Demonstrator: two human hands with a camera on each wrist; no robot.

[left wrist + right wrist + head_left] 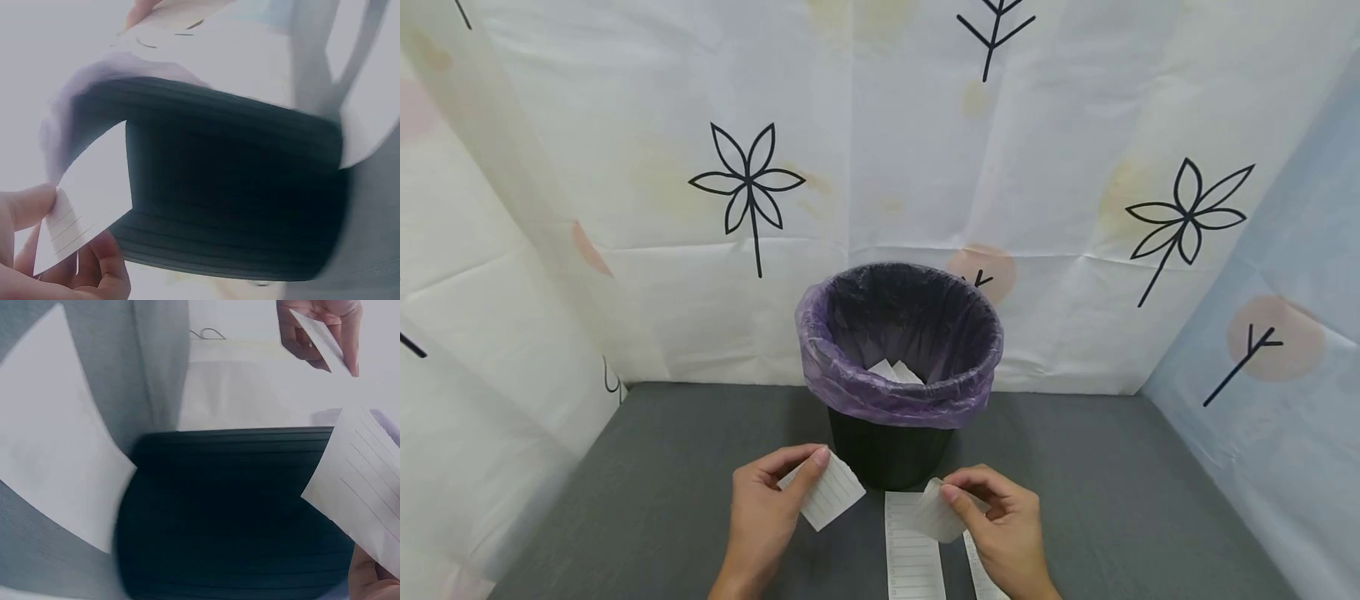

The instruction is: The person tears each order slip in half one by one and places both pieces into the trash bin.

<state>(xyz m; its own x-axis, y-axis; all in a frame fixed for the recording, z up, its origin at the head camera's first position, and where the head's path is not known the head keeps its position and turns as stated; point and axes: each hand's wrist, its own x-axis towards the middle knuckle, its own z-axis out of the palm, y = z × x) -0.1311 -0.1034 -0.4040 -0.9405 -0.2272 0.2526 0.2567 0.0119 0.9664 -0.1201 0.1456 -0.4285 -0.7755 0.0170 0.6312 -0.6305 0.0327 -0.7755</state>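
Note:
Between thumb and fingers, my left hand (771,504) pinches a lined piece of paper (833,493) with a torn-looking upper edge. My right hand (1000,521) pinches another piece of lined paper (938,514), which overlaps a lined strip on the table in the head view. Both hands are in front of a black bin (891,450) lined with a purple plastic bag (898,400). Inside the bin lie a few white paper pieces (897,372). In the left wrist view the left hand's paper (94,194) shows against the bin's dark side.
A long lined paper strip (913,554) lies on the grey tabletop (700,450) before the bin. A second strip (981,571) is partly hidden under my right hand. A printed white curtain (887,192) hangs behind the bin, with a bluish one (1285,433) at the right.

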